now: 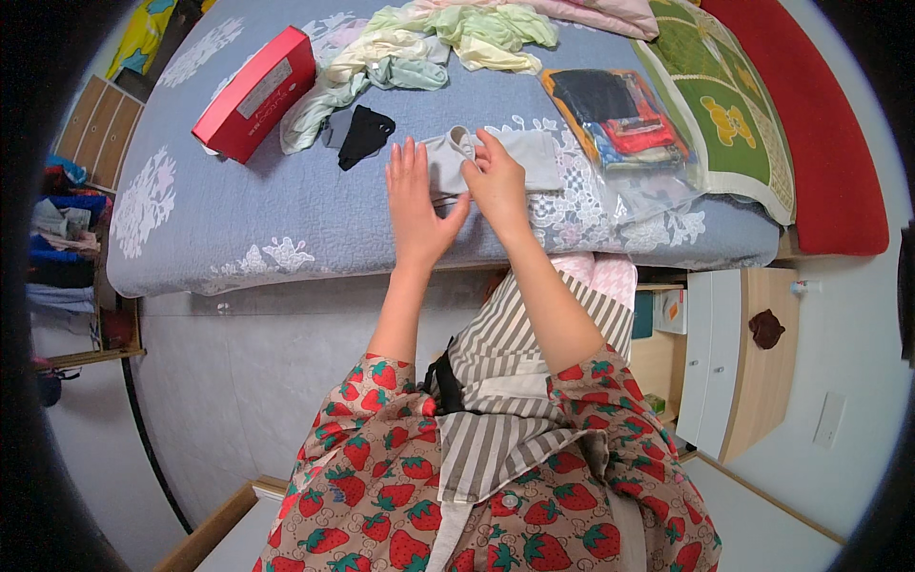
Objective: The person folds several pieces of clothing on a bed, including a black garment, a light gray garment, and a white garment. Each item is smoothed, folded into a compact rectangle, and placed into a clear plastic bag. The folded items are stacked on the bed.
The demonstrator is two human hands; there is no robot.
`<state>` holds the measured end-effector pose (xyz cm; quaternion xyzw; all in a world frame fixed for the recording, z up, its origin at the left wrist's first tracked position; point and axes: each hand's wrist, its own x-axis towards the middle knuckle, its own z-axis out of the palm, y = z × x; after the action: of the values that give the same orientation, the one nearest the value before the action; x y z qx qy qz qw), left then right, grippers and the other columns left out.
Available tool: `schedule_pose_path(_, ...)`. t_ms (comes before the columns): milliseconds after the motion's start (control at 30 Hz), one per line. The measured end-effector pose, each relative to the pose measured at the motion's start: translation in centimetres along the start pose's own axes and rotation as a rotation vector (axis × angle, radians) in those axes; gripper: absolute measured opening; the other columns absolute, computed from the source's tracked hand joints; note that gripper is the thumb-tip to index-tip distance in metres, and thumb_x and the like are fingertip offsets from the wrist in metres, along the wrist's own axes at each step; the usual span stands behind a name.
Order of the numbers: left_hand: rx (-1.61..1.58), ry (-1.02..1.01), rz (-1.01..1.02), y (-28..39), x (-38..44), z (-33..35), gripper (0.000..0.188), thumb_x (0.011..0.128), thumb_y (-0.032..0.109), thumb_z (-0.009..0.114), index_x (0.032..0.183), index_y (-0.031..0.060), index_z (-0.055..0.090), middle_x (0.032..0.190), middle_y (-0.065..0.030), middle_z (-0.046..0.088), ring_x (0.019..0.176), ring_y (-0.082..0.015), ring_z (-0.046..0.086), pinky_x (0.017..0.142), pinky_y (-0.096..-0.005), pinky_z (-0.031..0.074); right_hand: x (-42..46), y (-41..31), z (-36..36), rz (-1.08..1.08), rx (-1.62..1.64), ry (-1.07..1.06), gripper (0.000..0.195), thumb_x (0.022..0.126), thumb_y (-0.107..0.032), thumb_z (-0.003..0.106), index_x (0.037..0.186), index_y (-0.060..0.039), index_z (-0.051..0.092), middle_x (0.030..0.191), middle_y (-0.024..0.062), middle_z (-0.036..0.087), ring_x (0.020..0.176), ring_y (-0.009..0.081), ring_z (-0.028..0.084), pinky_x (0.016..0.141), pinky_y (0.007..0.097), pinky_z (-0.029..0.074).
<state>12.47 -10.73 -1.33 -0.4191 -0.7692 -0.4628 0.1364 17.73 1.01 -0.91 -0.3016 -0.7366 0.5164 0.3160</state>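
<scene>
A light grey folded garment (543, 161) lies near the front edge of the bed, with a rounded collar-like part at its top. My left hand (420, 200) rests flat at its left end, fingers straight and pointing away, thumb out to the right. At the collar-like part, my right hand (495, 175) pinches the fabric between thumb and index finger. Just left of my left hand lies a black cloth piece (363, 136), partly on a small grey cloth (336, 129). The garment's underside is hidden.
A red box (257, 93) stands on the blue quilted bedspread (236, 207) at left. Pale green and cream cloths (400, 57) lie crumpled behind. To the right are a clear bag of folded clothes (629, 129) and a green blanket (736, 107). A white cabinet (704, 357) stands below right.
</scene>
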Motion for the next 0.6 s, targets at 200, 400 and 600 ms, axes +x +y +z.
schedule_pose_path(200,-0.220,0.017,-0.068,0.5,1.8,-0.2,0.051,0.081,-0.001,0.050,0.132,0.0003,0.047,0.140,-0.0187,0.043,0.131,-0.0344,0.039,0.109,-0.0399,0.030,0.0,-0.2,0.3,0.011,0.017,0.005,0.052,0.077,-0.008,0.063,0.127,0.0003,0.052,0.103,0.0217,0.066,0.089,0.0288,0.067,0.078,0.0357,0.053)
schedule_pose_path(400,0.107,-0.178,0.114,-0.5,1.8,2.3,0.041,0.087,0.007,0.055,0.128,0.0054,0.052,0.136,-0.0173,0.048,0.124,-0.0355,0.047,0.102,-0.0415,0.039,-0.6,-0.8,-1.7,-0.084,-0.181,0.028,0.050,0.078,-0.005,0.063,0.127,-0.0006,0.053,0.106,0.0142,0.066,0.086,0.0180,0.066,0.073,0.0292,0.053)
schedule_pose_path(600,0.347,-0.212,0.259,-0.2,1.3,2.7,0.041,0.086,0.019,0.054,0.124,0.0030,0.055,0.130,-0.0177,0.053,0.126,-0.0357,0.044,0.104,-0.0446,0.035,-2.5,-2.7,-2.5,-0.474,-0.198,0.001,0.031,0.076,0.000,0.057,0.107,0.0008,0.061,0.105,0.0156,0.061,0.094,0.0311,0.059,0.083,0.0396,0.049)
